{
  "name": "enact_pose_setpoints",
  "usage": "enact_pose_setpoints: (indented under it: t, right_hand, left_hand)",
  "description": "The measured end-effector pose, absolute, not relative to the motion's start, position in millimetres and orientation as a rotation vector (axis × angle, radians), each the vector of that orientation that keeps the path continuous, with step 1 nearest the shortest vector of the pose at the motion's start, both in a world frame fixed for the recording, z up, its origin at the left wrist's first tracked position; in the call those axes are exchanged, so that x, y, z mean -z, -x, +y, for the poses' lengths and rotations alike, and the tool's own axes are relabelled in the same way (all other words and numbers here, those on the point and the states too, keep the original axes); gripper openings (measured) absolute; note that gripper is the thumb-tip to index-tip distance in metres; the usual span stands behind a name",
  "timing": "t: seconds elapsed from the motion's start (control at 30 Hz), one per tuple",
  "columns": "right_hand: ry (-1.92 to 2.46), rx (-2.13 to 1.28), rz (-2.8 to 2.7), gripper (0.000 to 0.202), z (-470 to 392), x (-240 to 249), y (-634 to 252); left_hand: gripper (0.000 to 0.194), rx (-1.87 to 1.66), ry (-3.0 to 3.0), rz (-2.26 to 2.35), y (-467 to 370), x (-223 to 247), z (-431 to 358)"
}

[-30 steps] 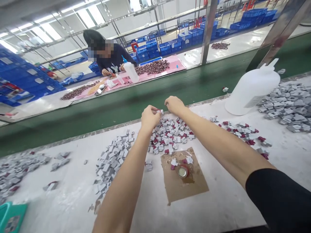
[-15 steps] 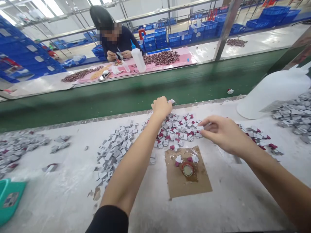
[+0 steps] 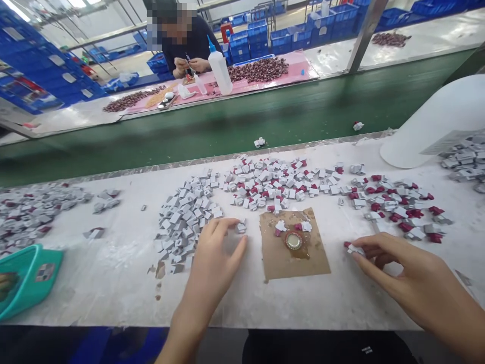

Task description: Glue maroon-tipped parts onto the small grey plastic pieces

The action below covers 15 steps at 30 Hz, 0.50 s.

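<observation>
My left hand (image 3: 217, 258) is over the table left of the cardboard, its thumb and forefinger apart. A small grey plastic piece (image 3: 241, 227) is at its forefinger tip, and the thumb does not appear to touch it. My right hand (image 3: 394, 263), right of the cardboard, pinches a small grey-and-maroon plastic part (image 3: 354, 248) between thumb and fingers. On the cardboard square (image 3: 273, 263) sits a bottle cap (image 3: 293, 241) in a wet brown patch. Two grey-and-maroon parts, one a white-grey piece (image 3: 280, 227), lie beside the cap.
Grey pieces (image 3: 185, 212) are heaped at left; mixed grey-and-maroon parts (image 3: 265, 179) lie behind the cardboard and at right. A white bottle (image 3: 435, 121) lies at back right, a teal basket (image 3: 49, 270) at left. Beyond the green belt (image 3: 182, 136), a person works.
My left hand has come back from the green belt's edge, leaving a grey part on the belt. My right hand has drawn back from the heap toward me, holding a part.
</observation>
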State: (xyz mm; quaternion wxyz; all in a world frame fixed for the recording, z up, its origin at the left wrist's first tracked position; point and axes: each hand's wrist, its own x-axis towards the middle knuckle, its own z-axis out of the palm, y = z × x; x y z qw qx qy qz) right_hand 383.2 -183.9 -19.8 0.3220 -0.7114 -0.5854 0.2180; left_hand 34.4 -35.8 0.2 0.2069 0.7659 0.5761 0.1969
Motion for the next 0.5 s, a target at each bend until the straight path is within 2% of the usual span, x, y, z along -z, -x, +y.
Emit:
enact_pose_setpoints:
  t: [0.13, 0.3, 0.5]
  right_hand:
    - [1.88, -0.552, -1.443, 0.038, -183.4, 18.1, -373.4]
    - [1.844, -0.573, -1.367, 0.03, -174.6, 19.4, -363.5]
    - [1.831, -0.553, -1.26, 0.029, -170.4, 31.3, -357.2]
  left_hand:
    - [0.018, -0.745, -2.091, 1.65, -38.9, 15.9, -41.8]
    - [0.014, -0.723, -2.049, 1.53, -34.9, 13.4, -52.1]
    - [0.015, -0.765, -2.039, 1.483, -54.3, 20.6, -44.3]
